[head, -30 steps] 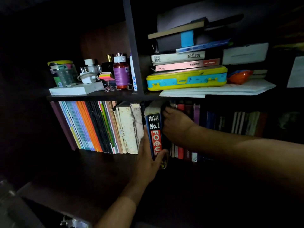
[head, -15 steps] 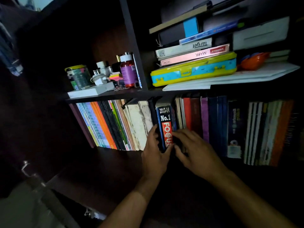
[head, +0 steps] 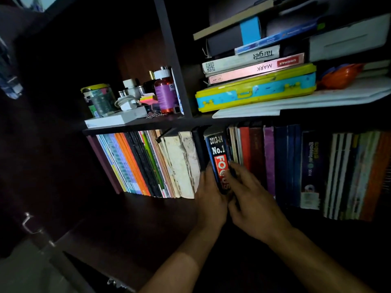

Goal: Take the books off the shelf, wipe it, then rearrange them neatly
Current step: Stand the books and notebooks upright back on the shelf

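A row of upright books fills the lower dark shelf (head: 137, 218). In its middle stands a thick blue book (head: 218, 153) with "2013-14 No.1 FOCUS" on the spine. My left hand (head: 210, 199) grips the book's left side near the bottom, thumb against the spine. My right hand (head: 251, 199) holds the right side, fingers curled at the spine's edge. Left of the blue book stand worn cream books (head: 182, 163) and thin colourful ones (head: 127, 161). To the right stand red, purple and dark blue books (head: 268, 157).
The upper shelf holds a yellow and blue case (head: 256, 93) under stacked books (head: 251, 62), white papers (head: 317, 100), an orange bowl (head: 340, 76), and bottles and jars (head: 165, 92) on the left. A vertical divider (head: 173, 60) splits that shelf. A cabinet door with a metal handle (head: 29, 223) hangs at lower left.
My right hand came off the top of the books and dropped to the blue book's right side. My left hand stayed on the spine. The view swung right, showing more books.
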